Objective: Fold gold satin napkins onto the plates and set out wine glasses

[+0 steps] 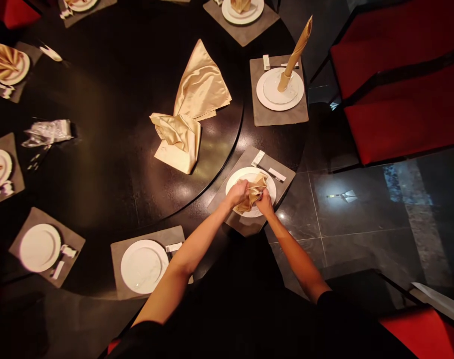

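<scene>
Dark round table (pixel 272 137) bears a turntable (pixel 137 149) holding spare gold cloths (pixel 191 114). Beyond the turntable, dressed plates (pixel 279 103) already carry folded napkins (pixel 295 55); near-left of it, two bare plates (pixel 143 266) wait. Near-right of it, left hand (pixel 237 193) and right hand (pixel 265 203) both pinch a half-folded napkin (pixel 254 192) over a plate (pixel 245 173).

The left hand (pixel 237 192) and the right hand (pixel 265 203) are both bare. Behind each hand the wrist and forearm run uncovered, slim and long, to beyond the elbow. Clothing begins only at the upper arms, far back from the hands: a short black left sleeve (pixel 146 333) with a loose hem, and a matching black right sleeve (pixel 330 299). Between the sleeves lies the black top (pixel 249 304), seemingly plain cloth, though the dim light there may hide seams or markings. It reads as one dark shape.
</scene>
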The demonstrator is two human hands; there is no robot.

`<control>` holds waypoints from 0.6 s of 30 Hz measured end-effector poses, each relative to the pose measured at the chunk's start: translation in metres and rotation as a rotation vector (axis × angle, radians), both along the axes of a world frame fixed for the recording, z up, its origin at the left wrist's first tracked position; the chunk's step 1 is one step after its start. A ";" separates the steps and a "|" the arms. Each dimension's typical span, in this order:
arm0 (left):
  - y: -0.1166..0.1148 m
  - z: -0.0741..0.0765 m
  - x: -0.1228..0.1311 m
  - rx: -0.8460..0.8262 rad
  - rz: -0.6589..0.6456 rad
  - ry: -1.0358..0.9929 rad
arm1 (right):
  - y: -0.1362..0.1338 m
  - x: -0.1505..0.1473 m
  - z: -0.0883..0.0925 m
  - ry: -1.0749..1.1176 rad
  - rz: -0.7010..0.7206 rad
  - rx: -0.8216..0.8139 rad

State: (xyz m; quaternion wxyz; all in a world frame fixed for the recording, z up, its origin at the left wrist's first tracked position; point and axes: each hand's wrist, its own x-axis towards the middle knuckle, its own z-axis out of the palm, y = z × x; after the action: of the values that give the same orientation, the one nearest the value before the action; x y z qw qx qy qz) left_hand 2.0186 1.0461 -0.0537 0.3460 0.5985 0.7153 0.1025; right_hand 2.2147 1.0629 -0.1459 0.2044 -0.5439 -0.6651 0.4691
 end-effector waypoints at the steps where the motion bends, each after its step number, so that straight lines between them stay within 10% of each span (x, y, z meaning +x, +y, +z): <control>1: -0.002 -0.004 0.001 -0.010 -0.002 -0.060 | 0.000 0.000 -0.001 0.011 -0.007 -0.018; 9: -0.005 -0.032 0.006 -0.047 0.042 -0.244 | 0.003 -0.002 -0.003 0.021 0.017 0.009; 18: 0.010 -0.016 -0.011 0.124 -0.149 0.026 | 0.007 -0.001 -0.001 0.042 0.076 -0.025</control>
State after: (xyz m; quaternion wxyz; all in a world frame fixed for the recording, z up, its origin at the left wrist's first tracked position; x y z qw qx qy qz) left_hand 2.0079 1.0561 -0.0695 0.3058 0.6715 0.6654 0.1129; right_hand 2.2142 1.0702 -0.1465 0.1933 -0.5110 -0.6748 0.4961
